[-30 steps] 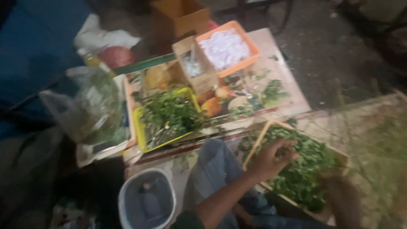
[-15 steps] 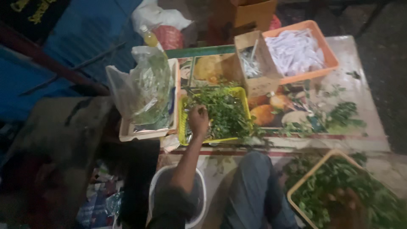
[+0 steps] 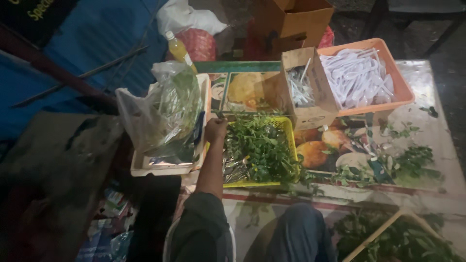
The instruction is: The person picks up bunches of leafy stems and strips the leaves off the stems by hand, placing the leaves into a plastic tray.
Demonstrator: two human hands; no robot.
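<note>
The left hand (image 3: 216, 130) sat at the 10 o'clock corner of the yellow basket (image 3: 290, 127), which stood mid-table with the greens (image 3: 262, 145) heaped in it. The forearm ran up to it from 6 o'clock. The fingers looked curled, but in the dim light I could not tell whether they gripped a sprig, gripped the rim or merely rested there. The right hand was out of view.

In my judgement, the work at the basket would go best with stems pinched low near the base, so leaves did not tear. Small bunches should be lifted straight up so they did not snag the mesh. The wrist should keep off the plastic bag (image 3: 165, 111) leaning in the white tray (image 3: 160, 170) just at 9 o'clock of the hand, since a nudge could tip it.

Much was unclear. The fingertips were hidden behind the knuckles. Something shiny lay under the greens at the basket's 7 o'clock, and I could not tell what it was. The bag's contents showed only as a green blur. The wooden tray (image 3: 383, 228) at 5 o'clock was cut off by the frame, and its leaves were nearly lost in shadow. The box (image 3: 310, 114) at 2 o'clock of the basket held thin pale sticks too small to identify.
</note>
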